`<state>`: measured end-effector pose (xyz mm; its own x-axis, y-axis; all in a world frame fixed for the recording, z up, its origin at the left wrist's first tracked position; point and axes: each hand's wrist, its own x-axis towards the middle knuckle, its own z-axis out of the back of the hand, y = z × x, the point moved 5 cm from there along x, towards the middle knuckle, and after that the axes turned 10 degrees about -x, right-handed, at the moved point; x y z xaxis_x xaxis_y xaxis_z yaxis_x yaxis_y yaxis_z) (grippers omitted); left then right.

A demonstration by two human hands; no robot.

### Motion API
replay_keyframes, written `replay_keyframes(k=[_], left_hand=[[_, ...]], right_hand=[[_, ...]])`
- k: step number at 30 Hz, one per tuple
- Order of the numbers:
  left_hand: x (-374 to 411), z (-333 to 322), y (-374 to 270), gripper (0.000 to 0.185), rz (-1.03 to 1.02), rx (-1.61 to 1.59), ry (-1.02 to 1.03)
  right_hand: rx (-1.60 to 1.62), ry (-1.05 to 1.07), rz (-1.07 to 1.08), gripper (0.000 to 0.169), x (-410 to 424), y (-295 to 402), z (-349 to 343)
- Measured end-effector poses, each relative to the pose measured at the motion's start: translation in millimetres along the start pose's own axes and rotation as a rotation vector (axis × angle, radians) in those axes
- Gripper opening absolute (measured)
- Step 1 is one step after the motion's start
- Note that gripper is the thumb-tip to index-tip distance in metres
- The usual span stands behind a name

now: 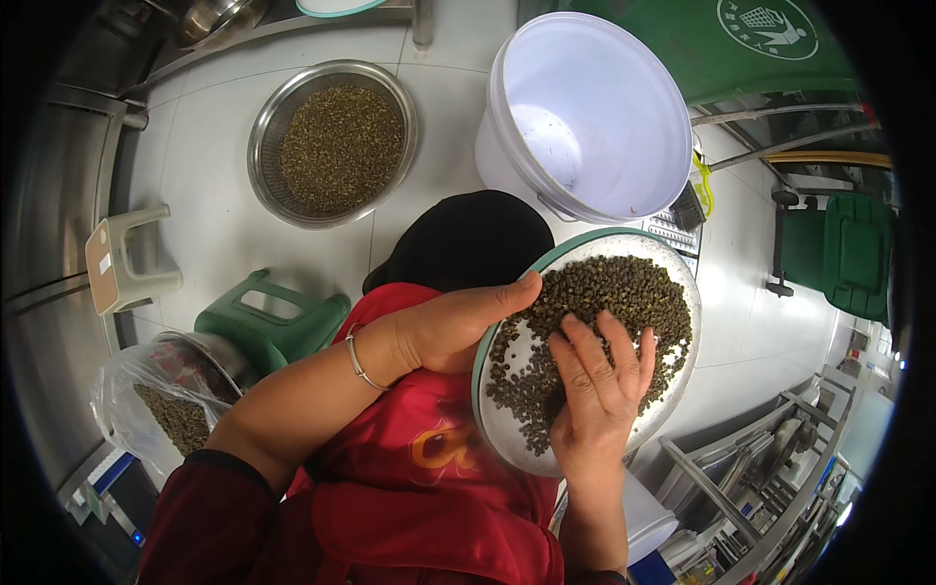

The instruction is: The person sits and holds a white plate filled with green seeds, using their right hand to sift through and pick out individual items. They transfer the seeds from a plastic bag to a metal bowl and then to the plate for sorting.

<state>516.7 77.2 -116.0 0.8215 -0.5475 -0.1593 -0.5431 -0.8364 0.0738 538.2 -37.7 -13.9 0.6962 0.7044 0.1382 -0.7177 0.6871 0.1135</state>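
My left hand [468, 318] grips the green-edged rim of a round white plate [507, 439], its thumb lying over the rim and its other fingers mostly hidden underneath. Dark, dried peppercorn-like grains [621, 289] cover much of the plate, with white patches showing between them. My right hand [599, 387] rests among the grains, fingers spread; whether any are under the palm is hidden. Just beyond the plate stands a large white plastic bucket [592, 95] with a few specks inside. On the floor to the left, a perforated steel basin [267, 172] holds similar brownish grains [342, 146].
A green plastic stool [270, 322] and a beige stool [131, 256] stand at left. Near them is a clear plastic bag [124, 387] of grains. A green wheeled bin [841, 252] and a metal rack [760, 468] are at right. A brush [687, 208] lies behind the bucket.
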Motion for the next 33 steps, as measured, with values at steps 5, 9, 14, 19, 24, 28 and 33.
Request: replay_keyframes(k=[5,9,14,19,24,28,33], left_hand=[[-0.4,-2.5,-1.1,0.062,-0.006,0.022,0.042],[0.5,-2.6,-0.2,0.062,0.005,0.011,0.043],[0.7,2.1,0.9,0.061,-0.003,-0.015,0.021],[1.3,3.6,0.0,0.071,0.004,0.081,-0.047],[2.3,7.2,1.3,0.059,-0.006,-0.011,0.010],[-0.8,4.9,-0.8,0.060,0.000,0.013,-0.031],[0.2,4.2,-0.9,0.059,-0.012,0.042,-0.017]], right_hand=[[0.162,0.040,0.074,0.030,-26.0,-10.7,10.6],[0.031,-0.017,-0.078,0.031,-14.2,-18.5,10.5],[-0.036,0.029,-0.036,0.032,-13.1,-19.0,0.7],[0.091,-0.016,-0.032,0.026,-31.3,-29.0,14.9],[-0.057,-0.049,-0.169,0.030,-19.7,-36.9,6.2],[0.024,-0.005,-0.095,0.027,-28.5,-38.5,8.9],[0.024,-0.091,-0.183,0.028,-39.4,-51.1,14.1]])
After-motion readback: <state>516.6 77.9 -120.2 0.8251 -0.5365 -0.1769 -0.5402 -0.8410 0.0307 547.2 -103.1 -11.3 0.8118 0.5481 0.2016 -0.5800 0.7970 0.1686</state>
